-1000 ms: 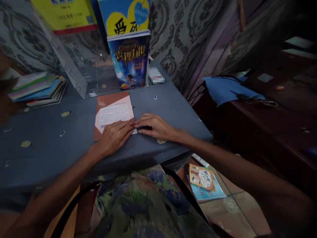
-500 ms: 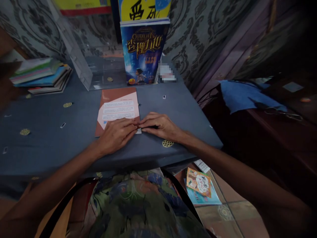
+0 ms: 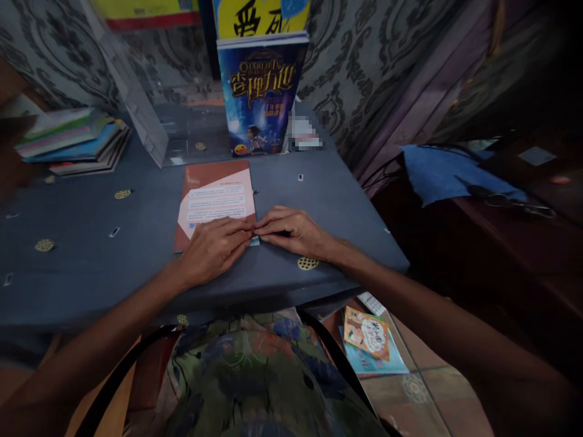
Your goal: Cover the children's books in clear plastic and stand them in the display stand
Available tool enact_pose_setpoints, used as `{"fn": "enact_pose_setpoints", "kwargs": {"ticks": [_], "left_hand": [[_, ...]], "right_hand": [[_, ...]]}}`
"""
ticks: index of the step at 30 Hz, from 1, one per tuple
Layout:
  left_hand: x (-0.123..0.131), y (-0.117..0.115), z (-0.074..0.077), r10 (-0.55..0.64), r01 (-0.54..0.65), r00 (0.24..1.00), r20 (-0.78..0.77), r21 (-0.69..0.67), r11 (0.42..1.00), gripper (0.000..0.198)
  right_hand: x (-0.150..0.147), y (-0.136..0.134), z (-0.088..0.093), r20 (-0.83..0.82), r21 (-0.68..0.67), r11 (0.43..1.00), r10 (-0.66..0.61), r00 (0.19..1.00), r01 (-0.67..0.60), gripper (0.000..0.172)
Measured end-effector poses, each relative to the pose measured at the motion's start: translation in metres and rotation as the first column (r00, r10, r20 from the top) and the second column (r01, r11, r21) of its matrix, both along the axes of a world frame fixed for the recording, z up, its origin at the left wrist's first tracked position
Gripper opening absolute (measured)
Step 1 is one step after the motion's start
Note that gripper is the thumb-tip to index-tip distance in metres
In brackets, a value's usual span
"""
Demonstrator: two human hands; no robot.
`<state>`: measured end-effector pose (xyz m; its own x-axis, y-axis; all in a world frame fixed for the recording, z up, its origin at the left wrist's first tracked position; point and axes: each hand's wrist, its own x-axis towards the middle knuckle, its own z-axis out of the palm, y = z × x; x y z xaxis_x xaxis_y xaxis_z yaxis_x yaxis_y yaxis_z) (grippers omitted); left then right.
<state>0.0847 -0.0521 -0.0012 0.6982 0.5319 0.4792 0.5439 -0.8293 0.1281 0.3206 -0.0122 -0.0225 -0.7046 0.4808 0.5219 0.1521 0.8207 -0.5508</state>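
Booklet point(image 3: 216, 194) is set at ten o'clock from the right hand point(image 3: 294, 230); near its four-o'clock corner the left hand point(image 3: 218, 247) is met, fingers bunched; grip cannot be told; light pinching, without creasing, is advised.

1. Bare hands point(image 3: 216, 247): 2
2. Brown-and-pink flat booklet point(image 3: 217, 172): 1
3. Upright gold-lettered dark-blue book point(image 3: 262, 109): 1
4. Clear plastic stand point(image 3: 153, 139): 1
5. Multicoloured book stack point(image 3: 75, 141): 1
6. Orange-and-white floor booklet point(image 3: 367, 334): 1
7. Light-blue floor booklet point(image 3: 392, 363): 1
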Motion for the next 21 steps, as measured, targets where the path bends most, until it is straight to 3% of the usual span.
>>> {"fn": "enact_pose_setpoints", "kwargs": {"ticks": [21], "left_hand": [[0.0006,0.0004,0.0014,-0.025,0.026,1.000,-0.012,0.028,0.999,0.024]], "right_hand": [[0.0015,-0.0008,-0.0003,0.027,-0.012,1.000,-0.012,1.000,0.012,0.020]]}}
